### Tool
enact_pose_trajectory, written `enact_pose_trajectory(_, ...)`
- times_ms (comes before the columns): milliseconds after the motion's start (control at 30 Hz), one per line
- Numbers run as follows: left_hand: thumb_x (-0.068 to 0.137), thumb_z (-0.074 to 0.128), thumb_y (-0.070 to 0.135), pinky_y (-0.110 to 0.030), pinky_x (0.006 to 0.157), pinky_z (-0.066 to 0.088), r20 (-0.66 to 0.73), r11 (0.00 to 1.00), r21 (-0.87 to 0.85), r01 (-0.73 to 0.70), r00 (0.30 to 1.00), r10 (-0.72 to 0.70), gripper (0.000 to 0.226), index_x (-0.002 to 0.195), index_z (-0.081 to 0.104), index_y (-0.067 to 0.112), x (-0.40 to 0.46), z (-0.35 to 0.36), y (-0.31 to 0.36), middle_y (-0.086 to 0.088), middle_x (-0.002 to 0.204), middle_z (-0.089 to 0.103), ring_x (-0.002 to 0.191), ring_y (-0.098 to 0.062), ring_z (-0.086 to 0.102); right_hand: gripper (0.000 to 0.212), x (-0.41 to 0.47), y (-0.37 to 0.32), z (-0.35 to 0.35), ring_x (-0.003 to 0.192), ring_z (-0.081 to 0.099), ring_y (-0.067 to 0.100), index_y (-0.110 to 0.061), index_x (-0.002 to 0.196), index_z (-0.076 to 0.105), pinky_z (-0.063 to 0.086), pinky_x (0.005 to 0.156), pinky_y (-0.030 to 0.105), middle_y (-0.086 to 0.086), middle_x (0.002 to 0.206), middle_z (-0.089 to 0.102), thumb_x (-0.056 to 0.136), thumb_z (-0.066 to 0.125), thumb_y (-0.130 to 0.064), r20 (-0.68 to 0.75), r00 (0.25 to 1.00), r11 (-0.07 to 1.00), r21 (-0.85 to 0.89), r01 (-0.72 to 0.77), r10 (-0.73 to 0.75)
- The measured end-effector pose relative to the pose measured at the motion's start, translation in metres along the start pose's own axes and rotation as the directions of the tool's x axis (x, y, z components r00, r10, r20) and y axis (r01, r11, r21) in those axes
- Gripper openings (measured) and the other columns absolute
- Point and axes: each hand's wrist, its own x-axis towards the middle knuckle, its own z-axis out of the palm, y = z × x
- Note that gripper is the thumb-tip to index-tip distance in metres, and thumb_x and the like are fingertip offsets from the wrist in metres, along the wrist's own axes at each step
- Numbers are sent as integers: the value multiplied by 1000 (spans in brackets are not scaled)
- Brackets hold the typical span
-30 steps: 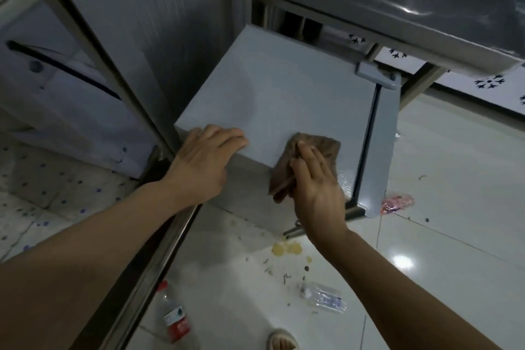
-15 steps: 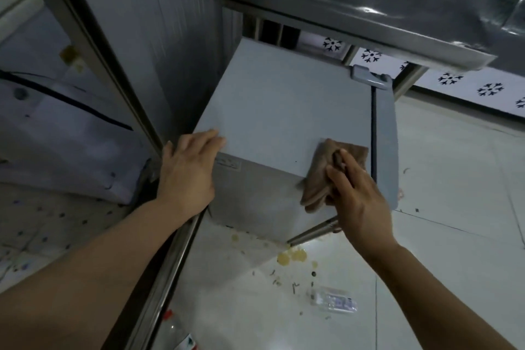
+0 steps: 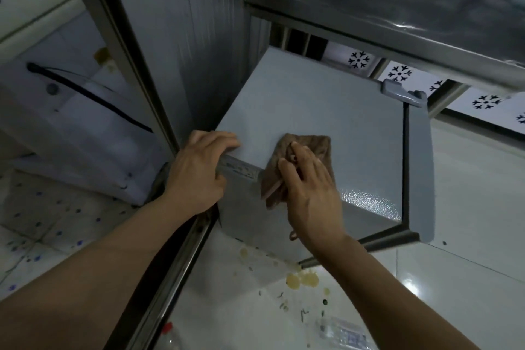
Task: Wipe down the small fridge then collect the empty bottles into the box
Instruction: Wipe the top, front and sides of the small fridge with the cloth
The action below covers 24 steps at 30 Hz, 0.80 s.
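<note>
A small grey fridge (image 3: 321,110) stands under a steel counter, seen from above. My left hand (image 3: 199,170) grips its near left top corner, fingers curled over the edge. My right hand (image 3: 309,184) presses a brown cloth (image 3: 301,150) flat against the top's near edge, part of the cloth hanging down the fridge's side. An empty clear bottle (image 3: 345,335) lies on the floor below. A second bottle with a red cap (image 3: 169,334) lies at the bottom edge, mostly cut off.
A steel counter (image 3: 383,8) overhangs the fridge. A tall steel panel with a metal frame (image 3: 136,88) stands close on the left. Yellow spill spots (image 3: 301,278) and crumbs mark the white tiled floor. A white appliance (image 3: 71,128) sits behind the frame.
My right hand has slid the cloth leftward along the fridge top's near edge, toward my left hand. My left hand keeps its hold on the corner. The view has shifted slightly.
</note>
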Motion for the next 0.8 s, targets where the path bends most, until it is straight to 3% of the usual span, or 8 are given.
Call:
enact_pose_trajectory(67, 62, 61, -13, -45, 91, 45, -54, 1000, -3, 6, 999, -6, 52, 112, 63, 2, 0, -4, -8, -9, 122, 59, 110, -30, 48, 31, -13, 21, -7, 120, 52, 41, -4, 114, 64, 50, 93, 53, 25, 134, 51, 83, 66, -4, 22, 1000, 999, -37, 19, -18)
enact_pose_trajectory(167, 59, 62, -16, -44, 94, 43, -114, 999, -27, 18, 993, -21, 51, 106, 65, 2, 1, -5, -19, -11, 116, 61, 109, -30, 50, 31, -33, 35, -12, 115, 54, 46, -2, 114, 64, 53, 83, 55, 28, 133, 50, 84, 61, -7, -43, 995, 994, -62, -87, 85)
enact_pose_trajectory(300, 60, 59, -18, -37, 97, 42, -129, 991, -134, -11, 992, -6, 51, 106, 64, 2, 2, 0, -29, -11, 115, 61, 110, -27, 54, 27, -21, 3, 15, 120, 50, 44, 3, 107, 63, 45, 96, 53, 29, 127, 52, 82, 54, 1, -212, 971, 991, -51, -126, 113)
enact_pose_trajectory(400, 63, 59, -15, -41, 100, 42, -147, 981, -193, -17, 989, -12, 64, 121, 54, 11, -1, 3, -30, -5, 121, 59, 114, -24, 54, 23, 9, -32, 32, 120, 52, 40, -1, 102, 65, 42, 96, 47, 26, 125, 56, 82, 53, 1, -277, 958, 995, -40, -92, 78)
enact_pose_trajectory(533, 71, 63, -9, -30, 105, 37, -130, 913, -409, -19, 991, -38, 94, 143, 19, 32, -13, 7, -44, 13, 139, 45, 125, -2, 44, 25, 47, -78, 56, 112, 58, 35, -9, 96, 66, 46, 89, 40, 20, 121, 60, 85, 46, -17, -323, 946, 1000, -16, 15, -19)
enact_pose_trajectory(633, 69, 62, -15, -24, 100, 41, -259, 906, -420, -52, 964, -65, 94, 143, 21, 25, -20, 10, -56, 8, 144, 37, 120, -4, 48, 27, 60, -84, 65, 109, 58, 34, -14, 103, 67, 47, 84, 40, 18, 122, 59, 80, 58, -24, -290, 947, 988, -114, 105, -134)
enact_pose_trajectory(733, 68, 60, -16, 0, 90, 34, -351, 920, -384, -82, 934, -63, 90, 141, 26, 23, -27, 14, -67, 7, 142, 37, 113, 1, 49, 33, 66, -80, 74, 116, 52, 35, -17, 108, 66, 45, 87, 44, 15, 132, 53, 78, 65, -30, -165, 939, 922, -299, 245, -303)
enact_pose_trajectory(800, 70, 60, -15, 4, 86, 31, -385, 921, -373, -114, 922, -41, 86, 140, 29, 23, -29, 16, -73, 6, 140, 38, 112, 3, 48, 32, 66, -75, 79, 118, 50, 35, -15, 108, 66, 43, 91, 45, 15, 135, 50, 81, 61, -30, -171, 903, 870, -388, 305, -393)
